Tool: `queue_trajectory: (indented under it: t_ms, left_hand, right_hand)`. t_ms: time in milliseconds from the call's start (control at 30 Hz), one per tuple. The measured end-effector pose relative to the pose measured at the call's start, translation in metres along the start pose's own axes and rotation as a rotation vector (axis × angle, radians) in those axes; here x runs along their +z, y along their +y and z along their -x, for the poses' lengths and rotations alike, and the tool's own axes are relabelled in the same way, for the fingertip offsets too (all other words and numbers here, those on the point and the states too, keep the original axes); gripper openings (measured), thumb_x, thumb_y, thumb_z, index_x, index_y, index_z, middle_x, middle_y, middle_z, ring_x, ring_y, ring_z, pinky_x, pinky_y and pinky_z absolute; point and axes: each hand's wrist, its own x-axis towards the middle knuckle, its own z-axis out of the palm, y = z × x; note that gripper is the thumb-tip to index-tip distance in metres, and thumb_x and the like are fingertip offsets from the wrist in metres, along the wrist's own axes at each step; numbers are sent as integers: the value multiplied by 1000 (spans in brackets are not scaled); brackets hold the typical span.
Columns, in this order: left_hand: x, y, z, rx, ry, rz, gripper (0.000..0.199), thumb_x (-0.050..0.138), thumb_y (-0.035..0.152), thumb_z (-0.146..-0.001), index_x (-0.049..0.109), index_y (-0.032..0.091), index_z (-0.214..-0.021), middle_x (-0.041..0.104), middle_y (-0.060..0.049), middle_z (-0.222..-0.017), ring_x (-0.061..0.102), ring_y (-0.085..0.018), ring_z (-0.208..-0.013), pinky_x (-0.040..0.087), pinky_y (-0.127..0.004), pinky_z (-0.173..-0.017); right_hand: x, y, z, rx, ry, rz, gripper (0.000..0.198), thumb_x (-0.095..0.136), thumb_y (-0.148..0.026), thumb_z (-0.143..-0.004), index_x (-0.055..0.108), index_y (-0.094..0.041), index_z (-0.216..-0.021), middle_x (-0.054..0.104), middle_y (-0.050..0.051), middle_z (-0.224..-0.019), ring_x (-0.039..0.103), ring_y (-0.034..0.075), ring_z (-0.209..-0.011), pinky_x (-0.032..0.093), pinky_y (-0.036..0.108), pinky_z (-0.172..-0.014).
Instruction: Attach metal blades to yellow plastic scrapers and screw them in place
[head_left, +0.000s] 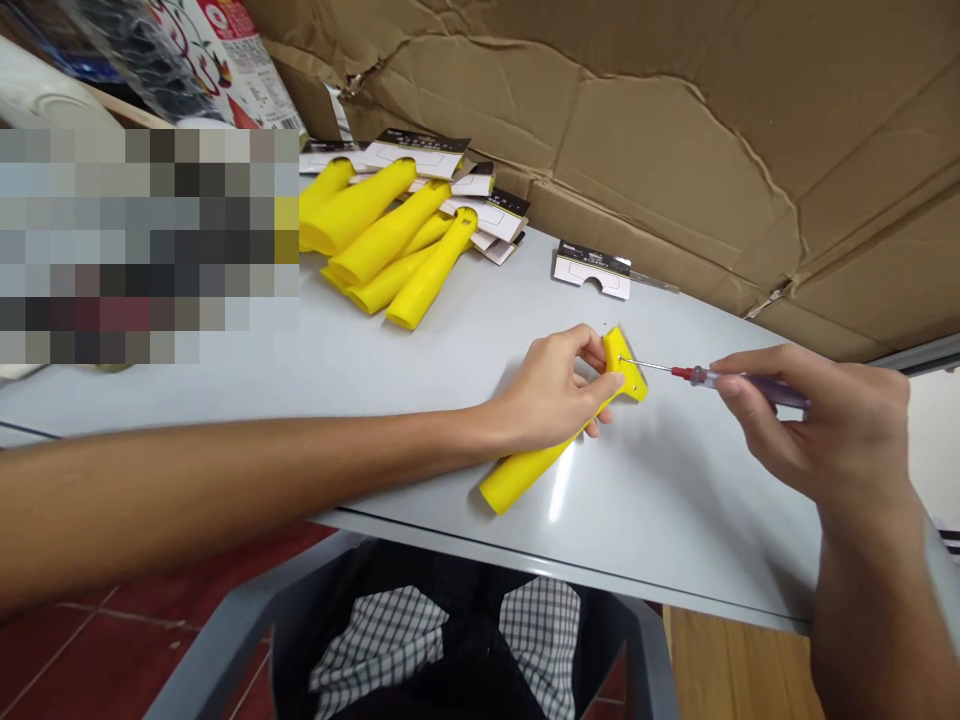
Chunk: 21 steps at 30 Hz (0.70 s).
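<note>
My left hand point(559, 385) is closed around the neck of a yellow scraper point(536, 470). The scraper lies slanted above the table, its wide head up and to the right, its handle end toward me. Two small screws or screw holes show on the head, with a thin dark edge along its far side. In my right hand point(832, 420) is a screwdriver point(701, 376) with a clear purplish handle and a red collar. Its thin shaft points left, and the tip meets the upper screw spot on the head. Fingers partly hide the screwdriver handle.
Several yellow handles point(431, 270) lie piled at the back left among black-and-white cards point(491, 212). One card point(592, 270) lies apart near the cardboard point(637, 130) standing behind the grey table point(420, 385). Packaged goods point(255, 70) are at the upper left, beside a blurred-out patch.
</note>
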Motion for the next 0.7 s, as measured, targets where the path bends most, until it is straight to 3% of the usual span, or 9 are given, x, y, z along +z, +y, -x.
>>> queue_trajectory:
  t_ms: [100,233,333,433,567,700]
  left_hand:
    - [-1,-1,-1,-12,-4,7,23,72,25,-96,50,24,-92,72,-4,-71,71,-19,-48,53,-29,-41]
    - [-2,1,0,-29,2,-6,21,72,24,-96,51,24,-94,71,-2,-63,69,-19,-46,52,-29,-41]
    - [-2,4,1,-31,9,-19,17,70,21,-97,53,22,-95,74,-4,-73,68,-15,-46,54,-28,-43]
    - [-2,5,2,-11,6,1,15,70,20,-97,56,20,-95,76,-8,-93,70,-13,-50,54,-27,-42]
    - [-3,3,2,-10,2,-6,15,70,22,-98,55,20,-96,75,-8,-96,70,-13,-51,55,-26,-43]
    - [-2,4,3,-16,10,-27,16,70,24,-97,54,19,-96,74,-11,-110,71,-11,-53,55,-26,-43]
  right_hand:
    - [-1,-1,0,75,-73,-70,13,78,-22,-86,68,-27,-92,68,-7,-59,62,12,-46,44,25,-47]
    - [-1,1,1,118,-81,-70,10,77,-22,-88,68,-27,-91,69,-7,-61,60,11,-45,44,25,-47]
    - [1,2,2,108,-47,-48,7,76,-28,-93,70,-27,-88,64,-7,-54,59,13,-42,41,27,-44]
    - [2,2,2,104,-73,-82,11,76,-27,-90,68,-28,-98,71,-6,-65,61,14,-45,45,28,-46]
    - [3,2,4,133,-87,-105,15,72,-23,-89,64,-30,-99,75,-4,-77,69,16,-55,50,29,-49]
    - [4,1,3,116,-47,-90,8,73,-30,-94,65,-29,-93,72,-6,-69,66,16,-52,45,29,-47]
